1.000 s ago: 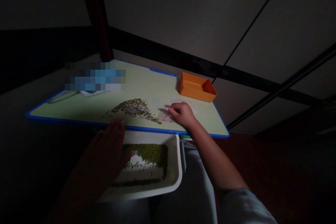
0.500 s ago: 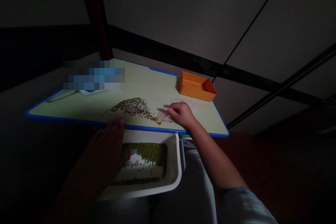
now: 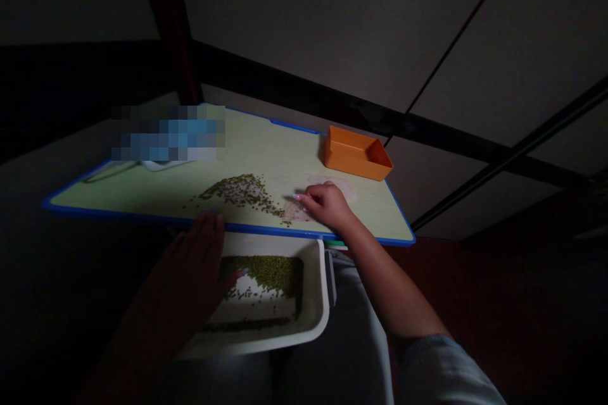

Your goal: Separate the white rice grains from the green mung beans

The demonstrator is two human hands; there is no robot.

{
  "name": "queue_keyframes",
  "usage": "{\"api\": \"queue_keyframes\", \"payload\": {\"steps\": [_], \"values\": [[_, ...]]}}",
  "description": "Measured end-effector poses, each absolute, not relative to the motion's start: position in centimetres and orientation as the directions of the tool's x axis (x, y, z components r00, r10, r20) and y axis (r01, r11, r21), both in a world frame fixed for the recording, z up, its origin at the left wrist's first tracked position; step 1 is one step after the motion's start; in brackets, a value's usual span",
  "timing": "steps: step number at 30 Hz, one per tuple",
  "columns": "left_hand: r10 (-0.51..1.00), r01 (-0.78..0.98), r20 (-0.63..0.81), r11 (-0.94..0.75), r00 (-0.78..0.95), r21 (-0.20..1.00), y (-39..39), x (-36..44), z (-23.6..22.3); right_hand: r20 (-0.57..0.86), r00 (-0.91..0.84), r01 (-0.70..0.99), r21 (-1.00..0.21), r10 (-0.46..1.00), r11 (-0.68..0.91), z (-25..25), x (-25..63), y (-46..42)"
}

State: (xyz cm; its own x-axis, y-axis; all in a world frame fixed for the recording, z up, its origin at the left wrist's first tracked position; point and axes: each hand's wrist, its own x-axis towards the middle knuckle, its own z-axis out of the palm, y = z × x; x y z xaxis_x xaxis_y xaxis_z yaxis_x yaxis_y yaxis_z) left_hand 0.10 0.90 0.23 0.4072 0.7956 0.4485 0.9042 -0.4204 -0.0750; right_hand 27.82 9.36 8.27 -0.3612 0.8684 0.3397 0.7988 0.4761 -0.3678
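Green grains, small and bean-like, [image 3: 240,190] lie scattered in a loose patch on the pale yellow-green desk with a blue rim [image 3: 266,145], toward its near edge, with a thin trail of them reaching right. The right hand [image 3: 327,202] is on the desktop just beyond that trail, its fingers curled in and the thumb pointing left at the grains. The gap between thumb and fingers is narrow; whether anything is pinched there, I cannot tell. Faint pink printed markings [image 3: 297,212] show around this hand.

The left hand [image 3: 197,259], dim in shadow, has its fingers straight and close together, their tips at the blue rim, and the thumb spread wide over a white rectangular tub with rounded corners [image 3: 316,304]. Nothing can be seen in its grasp. The tub is below the near edge of the desk, above the person's pale trousers [image 3: 356,329]. A bed of the same grains [image 3: 278,273] fills its far side, with stray ones across the bare middle and a dark line along the near side. An orange rectangular open box [image 3: 356,155] stands at the desk's far right; a pixelated blue patch [image 3: 175,136] covers something at the left.
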Motion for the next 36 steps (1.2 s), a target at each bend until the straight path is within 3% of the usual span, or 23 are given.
{"api": "queue_keyframes", "payload": {"steps": [7,16,36], "values": [[0.806,0.907,0.432,-0.412,0.405,-0.084,0.9,0.1,0.3,0.334,-0.339,0.849,-0.296,0.880,0.439,8.3,27.2,8.8],[0.797,0.905,0.445,-0.419,0.407,-0.078,0.8,0.3,0.8,0.316,-0.254,0.877,-0.322,0.914,0.355,8.0,26.4,7.9],[0.812,0.907,0.419,-0.414,0.407,-0.080,0.9,0.3,0.5,0.296,-0.285,0.888,-0.275,0.911,0.368,7.9,26.1,7.7]]}}
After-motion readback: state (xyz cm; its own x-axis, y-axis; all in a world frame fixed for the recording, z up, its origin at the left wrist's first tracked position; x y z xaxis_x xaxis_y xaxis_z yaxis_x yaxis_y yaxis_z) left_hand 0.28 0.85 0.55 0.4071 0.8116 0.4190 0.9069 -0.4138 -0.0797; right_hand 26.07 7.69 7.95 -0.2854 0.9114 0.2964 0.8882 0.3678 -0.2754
